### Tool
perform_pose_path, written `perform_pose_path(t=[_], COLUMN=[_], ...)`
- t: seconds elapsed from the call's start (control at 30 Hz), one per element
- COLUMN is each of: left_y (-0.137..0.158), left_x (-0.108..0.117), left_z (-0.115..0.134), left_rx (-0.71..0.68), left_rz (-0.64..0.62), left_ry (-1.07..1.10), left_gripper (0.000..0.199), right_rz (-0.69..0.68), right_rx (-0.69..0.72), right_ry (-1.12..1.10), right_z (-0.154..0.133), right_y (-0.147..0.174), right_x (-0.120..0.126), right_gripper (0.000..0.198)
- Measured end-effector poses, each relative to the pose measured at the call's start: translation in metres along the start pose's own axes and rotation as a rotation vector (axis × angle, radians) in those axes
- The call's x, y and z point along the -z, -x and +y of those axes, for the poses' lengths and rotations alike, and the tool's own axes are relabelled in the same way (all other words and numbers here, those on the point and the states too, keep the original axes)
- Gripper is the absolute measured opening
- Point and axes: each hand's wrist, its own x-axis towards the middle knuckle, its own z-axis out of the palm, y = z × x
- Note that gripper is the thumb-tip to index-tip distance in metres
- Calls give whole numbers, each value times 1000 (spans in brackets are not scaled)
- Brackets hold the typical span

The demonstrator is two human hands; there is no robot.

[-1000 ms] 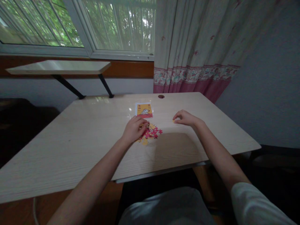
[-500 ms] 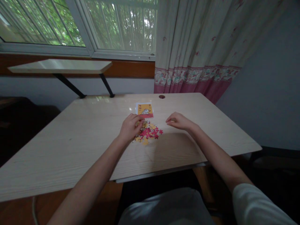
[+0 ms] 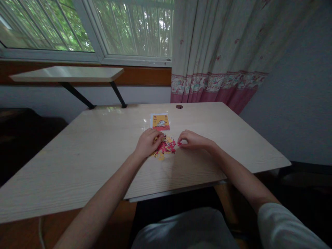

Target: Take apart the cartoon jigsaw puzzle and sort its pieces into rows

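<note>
A heap of small jigsaw puzzle pieces, mostly red and yellow, lies loose on the desk between my hands. My left hand is over the heap's left side, fingers curled towards the thumb; what is between them, if anything, is too small to make out. At the right edge of the heap, my right hand pinches a red puzzle piece between thumb and forefinger. Just behind the heap lies a yellow and red picture card with a white cartoon animal, in a clear sleeve.
The pale wooden desk carries a raised shelf on black legs at the back left. A round cable hole sits near the rear edge. Behind are a barred window and a long curtain.
My right hand has moved left and nearer to me, and its fingertips have closed on a red puzzle piece at the heap's edge. My left hand has shifted slightly right over the heap.
</note>
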Motion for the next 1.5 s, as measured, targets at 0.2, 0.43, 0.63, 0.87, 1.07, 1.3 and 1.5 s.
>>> perform_pose_path(t=[0.2,0.43,0.63,0.87,1.07,1.3,1.5], left_y=[1,0,0,-1,-2,-3,-3], left_x=[0,1,1,-5,-7,-5,-4], left_z=[1,3,5,19,25,29,30], left_rx=[-3,-9,-12,38,48,28,49], left_rz=[-5,-4,8,95,172,254,287], left_ry=[15,36,65,172,201,212,207], left_gripper=[15,15,14,13,22,16,21], right_rz=[-45,-46,-1,474,573,619,590], right_rx=[-85,-123,-113,-206,-343,-367,-337], right_ry=[-3,-14,-158,-732,-1043,-1058,-1004], right_z=[-2,-6,-11,-25,-33,-38,-37], right_y=[1,2,0,-16,-27,-27,-25], right_x=[0,1,2,-13,-24,-26,-26], right_gripper=[14,15,15,22,36,37,41])
